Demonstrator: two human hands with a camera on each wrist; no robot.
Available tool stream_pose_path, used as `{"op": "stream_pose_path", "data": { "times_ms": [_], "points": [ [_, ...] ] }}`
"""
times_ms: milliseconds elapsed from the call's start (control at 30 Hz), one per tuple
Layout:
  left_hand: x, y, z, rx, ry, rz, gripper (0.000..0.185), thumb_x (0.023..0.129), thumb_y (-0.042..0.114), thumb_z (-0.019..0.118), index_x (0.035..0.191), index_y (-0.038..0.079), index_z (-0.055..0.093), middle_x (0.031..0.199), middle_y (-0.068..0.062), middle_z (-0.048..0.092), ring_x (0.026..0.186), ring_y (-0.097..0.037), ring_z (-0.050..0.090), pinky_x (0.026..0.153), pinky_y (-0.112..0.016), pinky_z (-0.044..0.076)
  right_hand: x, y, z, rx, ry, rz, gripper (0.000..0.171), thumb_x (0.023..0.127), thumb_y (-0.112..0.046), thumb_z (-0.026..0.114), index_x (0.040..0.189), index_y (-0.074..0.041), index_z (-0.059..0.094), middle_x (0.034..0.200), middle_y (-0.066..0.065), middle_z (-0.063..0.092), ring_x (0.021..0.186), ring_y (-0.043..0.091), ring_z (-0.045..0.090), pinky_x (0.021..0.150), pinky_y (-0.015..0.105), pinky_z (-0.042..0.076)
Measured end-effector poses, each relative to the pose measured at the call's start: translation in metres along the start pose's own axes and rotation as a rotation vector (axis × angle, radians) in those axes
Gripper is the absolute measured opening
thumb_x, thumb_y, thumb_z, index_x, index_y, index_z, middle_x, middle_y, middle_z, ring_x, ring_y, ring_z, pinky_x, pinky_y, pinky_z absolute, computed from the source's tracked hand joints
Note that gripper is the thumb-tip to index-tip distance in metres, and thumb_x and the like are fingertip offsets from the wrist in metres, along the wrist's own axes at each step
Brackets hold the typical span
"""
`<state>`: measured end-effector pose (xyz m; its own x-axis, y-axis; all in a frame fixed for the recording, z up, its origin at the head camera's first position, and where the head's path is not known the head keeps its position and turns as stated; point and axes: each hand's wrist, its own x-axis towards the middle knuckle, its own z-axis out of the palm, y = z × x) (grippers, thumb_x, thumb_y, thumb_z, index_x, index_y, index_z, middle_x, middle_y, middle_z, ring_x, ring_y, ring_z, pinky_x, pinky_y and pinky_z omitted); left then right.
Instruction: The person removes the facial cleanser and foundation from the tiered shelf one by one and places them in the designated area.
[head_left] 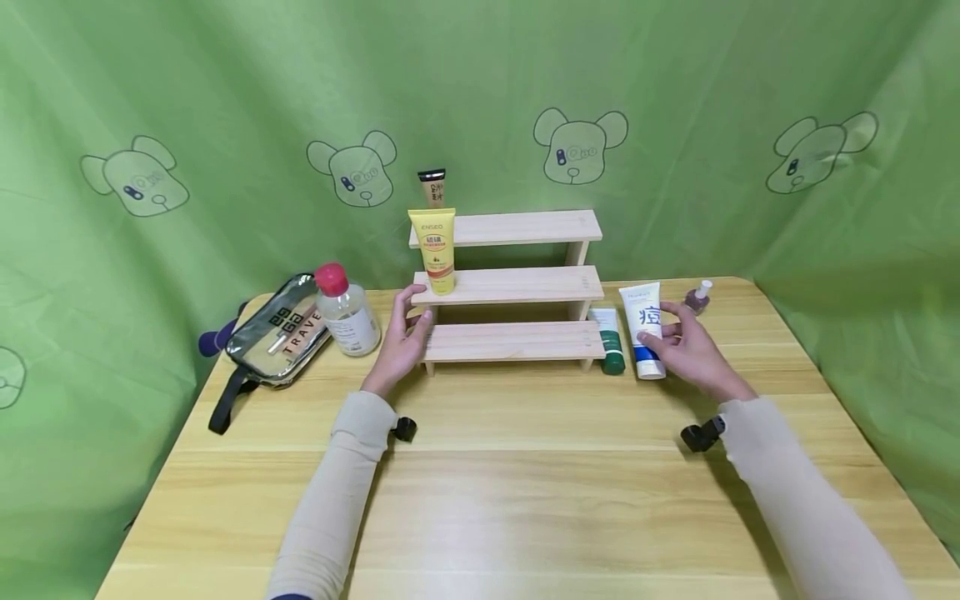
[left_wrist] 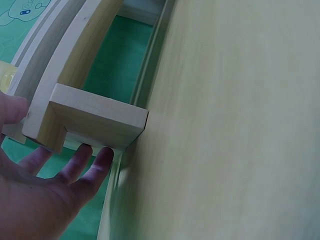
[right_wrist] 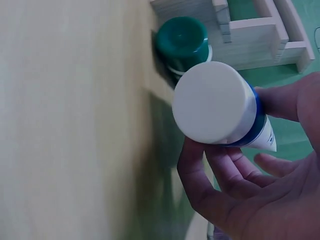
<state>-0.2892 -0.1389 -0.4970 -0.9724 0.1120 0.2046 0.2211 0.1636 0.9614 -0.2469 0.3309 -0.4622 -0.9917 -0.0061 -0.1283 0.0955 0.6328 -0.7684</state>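
My right hand (head_left: 693, 352) pinches a white squeeze tube (head_left: 640, 304) with a blue band, thumb on one side and fingers on the other. In the right wrist view the tube's round white cap (right_wrist: 212, 105) faces the camera. My left hand (head_left: 402, 343) grips the left end of a three-step wooden display shelf (head_left: 517, 342); the left wrist view has the thumb over a board (left_wrist: 52, 107) and the fingertips at the end support. A yellow tube (head_left: 437, 246) stands on the middle step near that hand. Between shelf and white tube stands a green-and-white tube (head_left: 611, 342).
A small tan tube (head_left: 432, 190) with a black end is on the top step, partly hidden. Left of the shelf are a red-capped bottle (head_left: 354, 321), a clear travel pouch (head_left: 273, 337) and a purple object (head_left: 217, 337). A nail polish bottle (head_left: 697, 298) stands at the right. Green curtain hangs behind.
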Motion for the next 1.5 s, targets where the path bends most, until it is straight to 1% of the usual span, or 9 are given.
{"op": "stream_pose_path", "data": {
  "times_ms": [200,300,367,533,633,800,967,1267,1500],
  "points": [
    [-0.001,0.001,0.001,0.006,-0.004,-0.009,0.048,0.114,0.016,0.052,0.159,0.027,0.040,0.175,-0.010,0.032,0.151,-0.047,0.045,0.124,-0.064,0.042,0.002,0.009,0.003,-0.008,0.009,-0.009,0.084,0.112,-0.027,0.062,0.171,0.003,0.012,0.132,0.033,0.054,0.109,0.032,0.060,0.072,0.020,0.056],
    [-0.001,0.002,0.001,0.007,-0.003,-0.010,0.048,0.114,0.015,0.052,0.158,0.027,0.040,0.175,-0.010,0.033,0.151,-0.046,0.045,0.124,-0.063,0.042,0.003,0.008,0.003,-0.015,0.009,-0.002,0.085,0.111,-0.028,0.063,0.172,0.002,0.012,0.131,0.033,0.055,0.108,0.032,0.060,0.071,0.022,0.056],
    [-0.001,0.001,0.001,0.007,-0.003,-0.011,0.047,0.114,0.016,0.052,0.159,0.027,0.040,0.175,-0.011,0.033,0.151,-0.046,0.045,0.124,-0.064,0.041,0.004,0.007,0.002,-0.042,-0.002,0.014,0.086,0.111,-0.030,0.064,0.172,0.002,0.013,0.130,0.033,0.055,0.107,0.033,0.061,0.071,0.023,0.056],
    [-0.002,0.000,0.000,-0.002,-0.007,-0.009,0.047,0.114,0.015,0.052,0.159,0.025,0.040,0.175,-0.011,0.033,0.151,-0.049,0.044,0.124,-0.066,0.040,0.002,0.002,-0.001,-0.151,-0.045,0.072,0.082,0.110,-0.035,0.064,0.168,0.007,0.024,0.130,0.034,0.056,0.105,0.036,0.061,0.071,0.028,0.054],
    [-0.002,0.000,0.001,-0.004,-0.007,-0.014,0.048,0.114,0.015,0.053,0.159,0.026,0.041,0.174,-0.011,0.033,0.148,-0.050,0.046,0.122,-0.066,0.043,-0.001,-0.001,-0.002,-0.187,-0.034,0.090,0.076,0.110,-0.035,0.063,0.163,0.009,0.031,0.132,0.035,0.056,0.107,0.039,0.061,0.073,0.028,0.054],
    [-0.002,0.002,0.000,0.005,0.000,-0.008,0.049,0.113,0.015,0.053,0.159,0.026,0.040,0.174,-0.011,0.033,0.149,-0.047,0.047,0.122,-0.064,0.044,-0.003,-0.004,-0.002,-0.183,0.003,0.114,0.068,0.110,-0.035,0.062,0.156,0.009,0.039,0.132,0.035,0.057,0.108,0.040,0.063,0.073,0.027,0.054],
    [0.001,0.002,0.000,0.000,0.007,0.015,0.049,0.113,0.012,0.053,0.159,0.022,0.039,0.176,-0.012,0.031,0.152,-0.045,0.043,0.124,-0.062,0.042,-0.002,-0.006,0.001,-0.146,0.021,0.129,0.067,0.111,-0.038,0.060,0.155,0.008,0.040,0.134,0.034,0.057,0.108,0.038,0.062,0.073,0.026,0.052],
    [-0.001,0.002,0.000,-0.004,0.008,-0.013,0.048,0.114,0.015,0.053,0.159,0.025,0.040,0.175,-0.013,0.032,0.146,-0.049,0.049,0.120,-0.065,0.046,0.000,-0.007,0.008,-0.115,0.035,0.124,0.067,0.111,-0.038,0.061,0.155,0.007,0.041,0.132,0.032,0.058,0.108,0.037,0.063,0.073,0.025,0.053],
    [-0.002,0.001,0.000,-0.001,-0.001,-0.016,0.048,0.114,0.016,0.053,0.159,0.027,0.040,0.175,-0.012,0.031,0.145,-0.048,0.050,0.120,-0.065,0.046,0.002,-0.008,0.013,-0.130,0.030,0.119,0.066,0.111,-0.038,0.061,0.155,0.007,0.041,0.131,0.031,0.059,0.107,0.036,0.062,0.073,0.026,0.052]
  ]
}}
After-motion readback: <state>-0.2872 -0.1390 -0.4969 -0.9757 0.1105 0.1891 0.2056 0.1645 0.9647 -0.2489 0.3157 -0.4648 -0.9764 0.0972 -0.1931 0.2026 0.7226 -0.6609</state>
